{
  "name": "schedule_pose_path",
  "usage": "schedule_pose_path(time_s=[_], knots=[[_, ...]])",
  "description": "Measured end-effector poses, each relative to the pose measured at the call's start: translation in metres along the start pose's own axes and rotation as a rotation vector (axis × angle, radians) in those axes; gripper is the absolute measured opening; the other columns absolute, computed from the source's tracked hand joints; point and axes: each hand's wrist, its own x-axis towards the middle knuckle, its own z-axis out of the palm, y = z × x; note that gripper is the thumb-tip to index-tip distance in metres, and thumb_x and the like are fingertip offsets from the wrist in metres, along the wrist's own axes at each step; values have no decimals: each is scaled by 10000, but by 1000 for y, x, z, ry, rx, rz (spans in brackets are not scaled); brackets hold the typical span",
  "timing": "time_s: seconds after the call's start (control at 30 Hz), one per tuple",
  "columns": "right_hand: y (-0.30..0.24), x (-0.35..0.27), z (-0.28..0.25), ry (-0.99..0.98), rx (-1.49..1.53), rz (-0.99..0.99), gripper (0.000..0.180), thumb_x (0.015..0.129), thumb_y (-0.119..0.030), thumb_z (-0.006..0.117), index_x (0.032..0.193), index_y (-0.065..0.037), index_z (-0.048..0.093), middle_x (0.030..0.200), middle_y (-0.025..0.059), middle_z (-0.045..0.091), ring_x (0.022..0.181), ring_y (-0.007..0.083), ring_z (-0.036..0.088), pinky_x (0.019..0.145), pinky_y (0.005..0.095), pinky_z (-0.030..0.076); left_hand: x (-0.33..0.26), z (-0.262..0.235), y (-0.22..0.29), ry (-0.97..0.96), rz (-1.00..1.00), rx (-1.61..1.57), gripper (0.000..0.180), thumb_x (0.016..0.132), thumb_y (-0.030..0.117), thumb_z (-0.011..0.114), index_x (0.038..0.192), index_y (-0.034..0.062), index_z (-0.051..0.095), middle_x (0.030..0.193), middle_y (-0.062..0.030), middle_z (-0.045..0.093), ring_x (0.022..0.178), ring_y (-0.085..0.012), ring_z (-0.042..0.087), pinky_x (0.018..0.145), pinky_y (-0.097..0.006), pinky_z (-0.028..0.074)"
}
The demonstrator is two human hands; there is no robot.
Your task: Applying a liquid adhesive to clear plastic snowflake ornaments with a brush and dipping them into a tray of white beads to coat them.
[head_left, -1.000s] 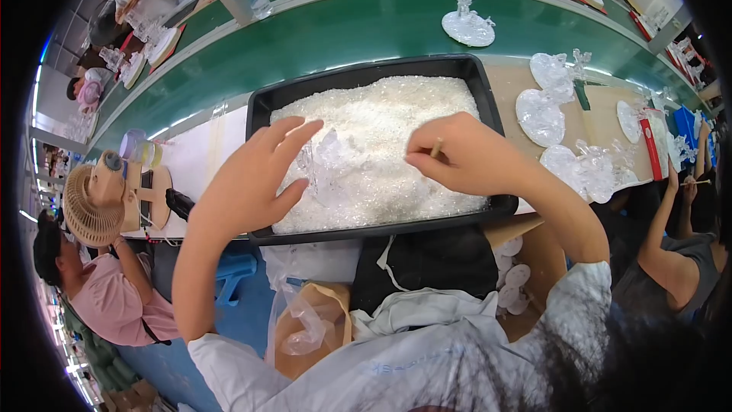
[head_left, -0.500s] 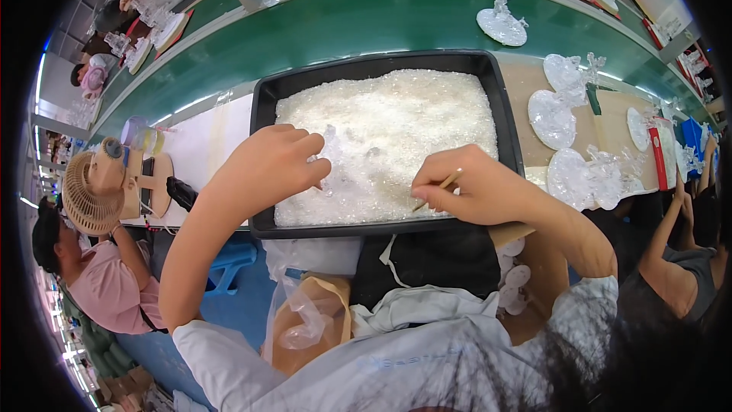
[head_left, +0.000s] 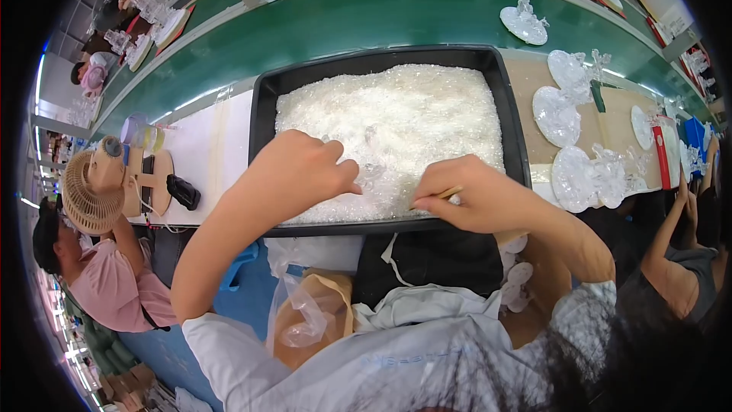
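My left hand (head_left: 293, 175) is curled over a small clear plastic piece (head_left: 371, 175), fingers pinched on it, just above the heap of clear pieces (head_left: 389, 118) in the black tray (head_left: 263, 118). My right hand (head_left: 476, 198) has its fingers clamped on a thin tan stick (head_left: 436, 195), tip aimed at that piece. I reckon I'm picking and working one piece; next needs a steady, fine poke.

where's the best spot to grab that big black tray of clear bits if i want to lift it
Take the black tray by its two short end rims, one of your hands on each, coming in from the left and right sides. It is long, lies flat, and is heaped with loose clear plastic pieces, so an even, level grip probably keeps them in. The near rim is taken up by the left hand and right hand.
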Motion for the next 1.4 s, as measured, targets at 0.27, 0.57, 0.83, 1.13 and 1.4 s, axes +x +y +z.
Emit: schedule_pose_path(time_s=[0.27, 0.57, 0.83, 1.13, 1.4], knots=[[-9, -7, 10, 244, 36, -216, 64, 865, 3, 663, 923, 10, 689, 903, 128, 674, 779, 297, 655, 699, 345, 522, 7, 11, 22, -63, -197, 30, 351, 901, 358, 658, 712, 72, 584, 559, -72, 569, 507, -262, 605, 468, -376, 442], [-2, 5, 21, 124, 41, -170, 55, 871, -5, 663, 918, 10, 689, 878, 122, 678, 775, 267, 655, 689, 339, 515, 30, 19, 34, 1, -503, -39, 254, 950, 273, 603, 824, 54, 584, 525, -112, 575, 483, -317, 603, 460, -433, 449], [-12, -22, 4, 272, -95, -57, 100, 834, 37, 631, 921, 6, 671, 834, 115, 646, 776, 277, 650, 678, 340, 519, 12, -16, 38, 23, -369, -40, 368, 874, 184, 656, 1222, 98, 574, 981, -142, 638, 713, -283, 626, 606, -389, 489], [1, 3, 27, 146, -41, -189, 179, 832, 47, 634, 977, -32, 700, 838, 106, 641, 771, 270, 661, 665, 330, 524, 9, -14, 4, 55, 248, 415, 398, 784, 140, 639, 1179, 102, 679, 892, -31, 610, 800, -163, 601, 703, -289, 467], [-6, 4, 28, 196, 89, -190, 174, 839, 56, 643, 984, -13, 709, 911, 110, 686, 814, 256, 680, 711, 309, 532, 18, -11, -8, 15, 301, 362, 367, 752, 120, 661, 1104, 32, 712, 732, -10, 581, 681, -172, 601, 636, -267, 474]])
